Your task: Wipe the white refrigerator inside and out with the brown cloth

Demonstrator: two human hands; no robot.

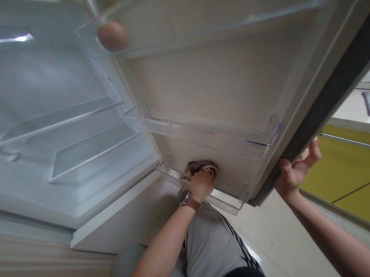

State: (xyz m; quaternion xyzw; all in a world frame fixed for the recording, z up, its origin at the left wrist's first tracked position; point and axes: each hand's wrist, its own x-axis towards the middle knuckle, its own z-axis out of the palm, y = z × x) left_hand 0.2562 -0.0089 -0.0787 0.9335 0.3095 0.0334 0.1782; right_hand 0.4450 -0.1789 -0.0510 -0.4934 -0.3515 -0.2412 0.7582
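Your left hand (202,185) clutches a bunched cloth (193,166) at six o'clock, against the fridge door (211,76) by its lowest bin (226,206); your right hand (294,176) touches the door's edge at four, grip unclear; jolting the door could crack the egg (112,36) at eleven.

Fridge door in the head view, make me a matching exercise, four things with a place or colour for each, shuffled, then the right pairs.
Things:
1. Egg
2. Cloth
3. Right hand
4. Cabinet front

Place or colour:
A. Yellow
B. In the left hand
C. In the uppermost visible door shelf
D. At the fridge door's outer edge

Pairs: 1-C, 2-B, 3-D, 4-A
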